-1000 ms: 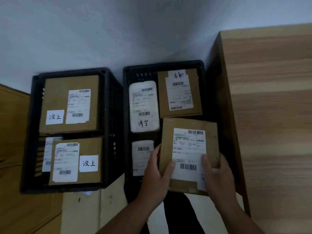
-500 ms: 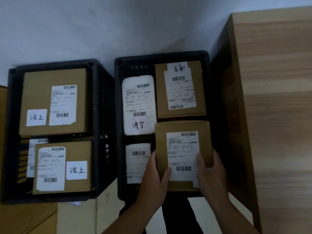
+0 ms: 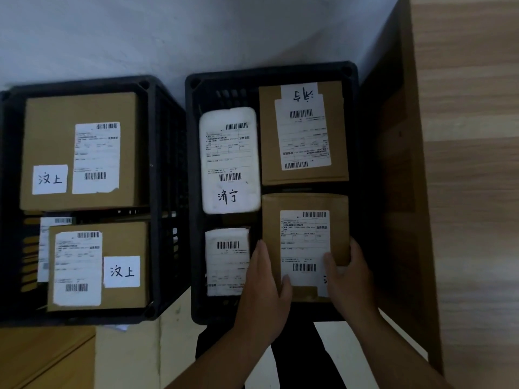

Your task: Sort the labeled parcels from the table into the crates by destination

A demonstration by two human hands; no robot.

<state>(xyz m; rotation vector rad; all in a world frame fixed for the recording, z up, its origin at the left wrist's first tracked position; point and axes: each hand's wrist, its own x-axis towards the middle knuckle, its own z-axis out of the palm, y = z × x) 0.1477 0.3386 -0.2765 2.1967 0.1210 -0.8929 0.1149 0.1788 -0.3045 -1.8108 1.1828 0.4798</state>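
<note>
Since a second ago the brown parcel [image 3: 304, 242] has sunk from a tilt above the rim to sit square in the near right corner of the right crate [image 3: 269, 69], and my view has swung left, off the tabletop [image 3: 471, 192].

The left hand [image 3: 262, 290] and right hand [image 3: 346, 279] both grip the parcel's near end, thumbs on its printed label.

I judge this to be the release. To do it well, I would let the parcel settle flat beside the small white parcel [image 3: 227, 261], then slide the fingers out sideways so nothing tips.

The white padded parcel [image 3: 229, 161] reads 济宁, and the far box [image 3: 303, 133] carries the same word upside down. Both boxes in the left crate [image 3: 84, 81] read 汶上. The held parcel's handwritten tag is almost all under the right hand, so I cannot read it. The small print is too blurred.
</note>
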